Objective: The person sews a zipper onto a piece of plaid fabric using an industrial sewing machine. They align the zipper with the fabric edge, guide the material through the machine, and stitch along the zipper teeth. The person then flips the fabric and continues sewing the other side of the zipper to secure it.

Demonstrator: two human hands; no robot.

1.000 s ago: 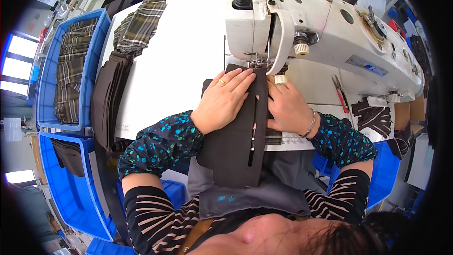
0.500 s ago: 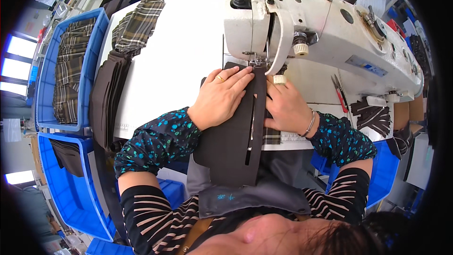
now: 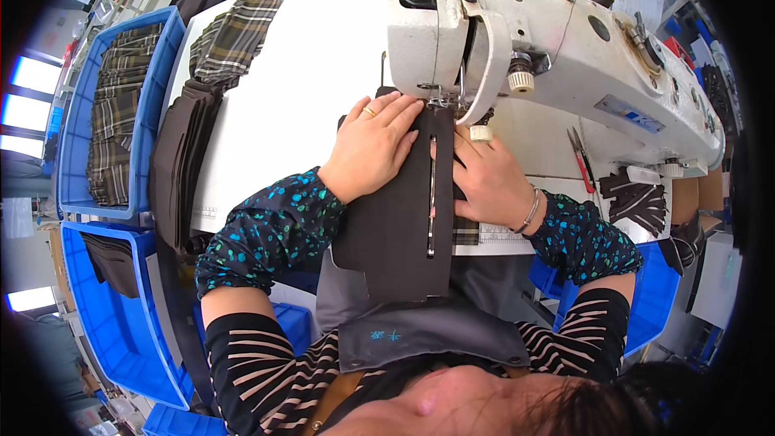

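A dark brown fabric panel with a long narrow slit lies under the needle area of a white sewing machine. Its near end hangs over the table edge toward my apron. My left hand rests flat on the panel, left of the slit, fingers stretched toward the presser foot. At the panel's right edge, my right hand has its fingers bent around the fabric; a fingertip shows through the slit. Plaid fabric peeks out beneath the panel, beside my right thumb. The needle tip is hard to make out.
Stacked dark pieces and plaid pieces lie on the table's left. Beyond stand a blue bin of plaid pieces and a lower blue bin. Red-handled scissors and dark strips lie at right.
The panel has slid forward under the presser foot, its near end now farther from me. My left hand has moved slightly forward with it; my right hand has barely shifted.
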